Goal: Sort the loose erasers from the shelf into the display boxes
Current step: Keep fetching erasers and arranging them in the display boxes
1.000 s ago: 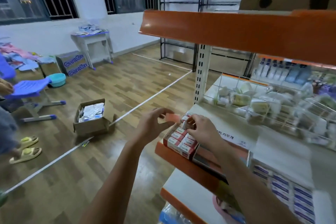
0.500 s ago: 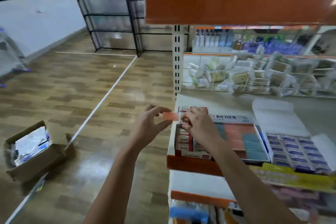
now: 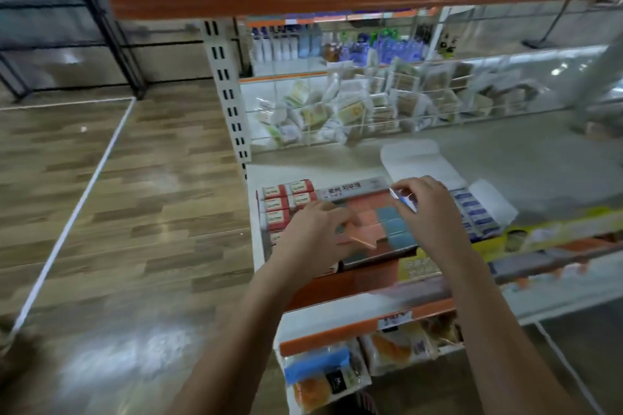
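One pink eraser (image 3: 362,241), long axis sideways

- The left hand (image 3: 317,239) is bare: no glove, no ring and no watch shows on it.
- The left forearm (image 3: 236,330) is bare from the wrist to the near edge of the view; no sleeve, cuff or strap shows along it.
- The right hand (image 3: 428,212) is bare as well, with no glove or ring to be seen on the fingers that show.
- The right forearm (image 3: 499,330) is uncovered from wrist to the near edge, with no sleeve, band or watch on it.
- Both hands are slightly blurred, so the nails and other fine marks cannot be made out.
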### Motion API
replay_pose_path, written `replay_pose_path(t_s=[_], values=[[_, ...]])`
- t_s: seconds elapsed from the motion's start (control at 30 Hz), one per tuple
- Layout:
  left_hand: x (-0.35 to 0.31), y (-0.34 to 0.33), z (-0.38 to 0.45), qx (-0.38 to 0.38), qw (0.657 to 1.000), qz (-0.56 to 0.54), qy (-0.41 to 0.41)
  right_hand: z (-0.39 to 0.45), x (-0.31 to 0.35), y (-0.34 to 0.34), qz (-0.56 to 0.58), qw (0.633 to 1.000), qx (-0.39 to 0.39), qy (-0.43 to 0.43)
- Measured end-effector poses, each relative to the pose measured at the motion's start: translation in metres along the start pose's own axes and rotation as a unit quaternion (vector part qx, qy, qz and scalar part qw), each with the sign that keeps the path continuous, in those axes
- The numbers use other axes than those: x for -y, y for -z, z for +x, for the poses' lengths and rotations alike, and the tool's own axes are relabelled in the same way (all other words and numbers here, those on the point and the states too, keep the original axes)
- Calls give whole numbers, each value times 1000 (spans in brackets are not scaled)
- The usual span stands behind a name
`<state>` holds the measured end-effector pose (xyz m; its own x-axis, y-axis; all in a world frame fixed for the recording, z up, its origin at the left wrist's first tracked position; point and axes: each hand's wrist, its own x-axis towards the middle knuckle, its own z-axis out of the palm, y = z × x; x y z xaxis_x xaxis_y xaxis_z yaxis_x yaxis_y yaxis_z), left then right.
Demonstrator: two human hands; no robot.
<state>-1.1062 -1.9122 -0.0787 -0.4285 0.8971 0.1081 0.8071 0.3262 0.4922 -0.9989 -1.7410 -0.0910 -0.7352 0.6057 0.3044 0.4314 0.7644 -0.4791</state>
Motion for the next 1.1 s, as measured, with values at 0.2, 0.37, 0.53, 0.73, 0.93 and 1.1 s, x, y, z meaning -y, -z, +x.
replay_pose_path(t_s=[0.2, 0.37, 0.53, 0.73, 0.93, 1.1], values=[[-14, -19, 18, 34, 993, 114, 14, -8, -23, 2, -6, 999, 8, -31], [-27, -31, 22, 17, 994, 107, 19, -4, -31, 1, 31, 998, 42, -37], [-32, -34, 19, 25, 993, 107, 31, 1, -34, 1, 55, 996, 74, -16], [-32, -29, 5, 66, 990, 106, 61, 4, -37, 2, 67, 993, 96, 10], [-48, -34, 16, 57, 989, 115, 71, 6, -44, 2, 83, 991, 106, 24], [-41, -34, 16, 59, 990, 88, 97, 8, -47, 2, 88, 989, 112, 32]])
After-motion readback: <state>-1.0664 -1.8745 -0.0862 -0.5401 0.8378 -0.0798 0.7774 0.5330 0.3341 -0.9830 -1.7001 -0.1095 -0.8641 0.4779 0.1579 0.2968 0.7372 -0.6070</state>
